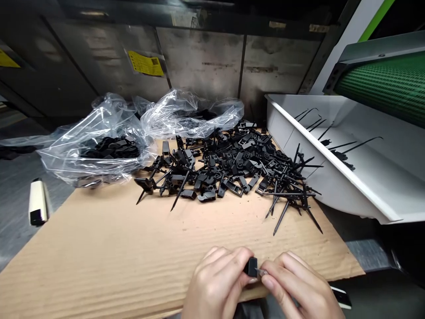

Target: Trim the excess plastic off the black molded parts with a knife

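Observation:
My left hand (215, 283) pinches a small black plastic part (251, 267) between thumb and fingers, low over the cardboard sheet (133, 235). My right hand (292, 283) grips a small metal blade (261, 271), and its tip touches that part. Farther off, a heap of black moulded plastic parts (226, 164) lies on the cardboard. Several have long thin spikes, and these lie mostly at the heap's right end (288, 197).
Two clear plastic bags (96, 150) (189, 115) hold black parts behind the cardboard. To the right stands a white sloped tray (332, 150) holding thin black pieces, below a green conveyor belt (388, 84). A white-and-black object (38, 203) stands at left.

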The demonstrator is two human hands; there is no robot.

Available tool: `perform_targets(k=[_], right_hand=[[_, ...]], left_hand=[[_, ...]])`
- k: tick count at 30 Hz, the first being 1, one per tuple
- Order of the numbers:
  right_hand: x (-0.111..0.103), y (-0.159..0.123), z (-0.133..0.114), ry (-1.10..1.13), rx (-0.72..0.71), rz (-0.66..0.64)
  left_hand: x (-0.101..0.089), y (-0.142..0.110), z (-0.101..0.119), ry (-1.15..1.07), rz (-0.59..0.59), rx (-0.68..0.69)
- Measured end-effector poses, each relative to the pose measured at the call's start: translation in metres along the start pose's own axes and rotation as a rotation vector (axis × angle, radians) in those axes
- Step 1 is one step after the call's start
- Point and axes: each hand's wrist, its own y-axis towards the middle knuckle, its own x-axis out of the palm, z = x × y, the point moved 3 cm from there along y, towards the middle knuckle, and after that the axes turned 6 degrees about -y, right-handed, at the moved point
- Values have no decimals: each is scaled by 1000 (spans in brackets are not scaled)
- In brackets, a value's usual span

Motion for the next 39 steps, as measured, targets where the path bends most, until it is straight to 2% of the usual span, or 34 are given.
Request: perform_targets(k=[3, 5, 8, 10, 13, 19, 29, 32, 34, 39], right_hand=[[-10, -1, 13, -92, 84, 83], [-16, -1, 17, -97, 88, 109], [-15, 0, 12, 64, 54, 36], [-9, 2, 6, 142, 106, -16], [1, 8, 0, 121, 141, -24], [11, 11, -2, 107, 70, -9], [10, 7, -1, 109, 35, -69], [5, 6, -3, 130, 47, -89], [1, 7, -2, 165, 81, -83], [-2, 11, 3, 244, 200, -50]], left_hand=[[1, 1, 1, 1, 2, 47], [1, 2, 0, 3, 13, 44], [2, 3, -1, 22, 24, -13], [3, 4, -1, 30, 15, -46], [3, 3, -1, 17, -4, -73], [3, 2, -1, -23, -17, -103], [6, 1, -2, -1, -15, -95], [7, 3, -1, 31, 50, -75], [7, 3, 0, 42, 78, -64], [4, 2, 0, 24, 43, -71]])
